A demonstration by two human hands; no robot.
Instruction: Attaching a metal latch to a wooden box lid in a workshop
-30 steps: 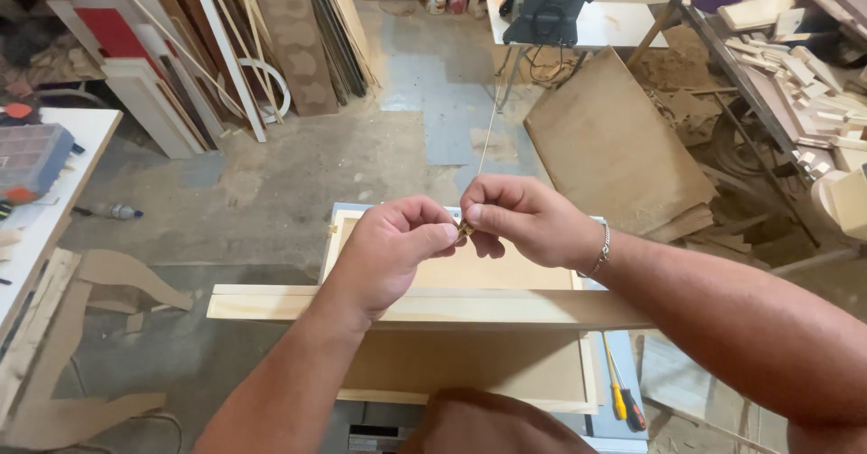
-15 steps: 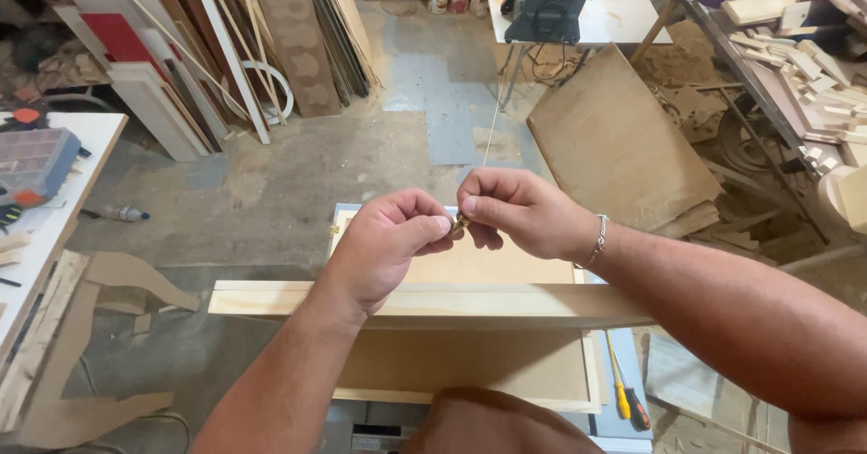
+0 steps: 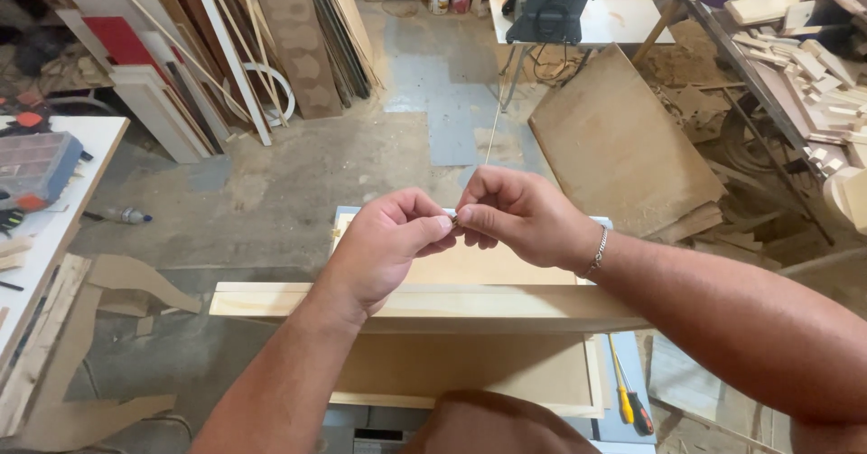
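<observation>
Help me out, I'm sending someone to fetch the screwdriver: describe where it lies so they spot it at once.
Start at the pale wooden frame below the hands. Along its right edge, on the grey-blue surface, lies the screwdriver. Its yellow shaft and black-and-red handle stand out from the bare wood around it.

Left hand point(image 3: 384, 246), right hand point(image 3: 519, 217) raised, fingers pinched together.

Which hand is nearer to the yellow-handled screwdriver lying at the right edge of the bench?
The right hand. It is up and left of the screwdriver, and its forearm passes just above the tool. The left hand is farther left, over the wooden plank.
</observation>
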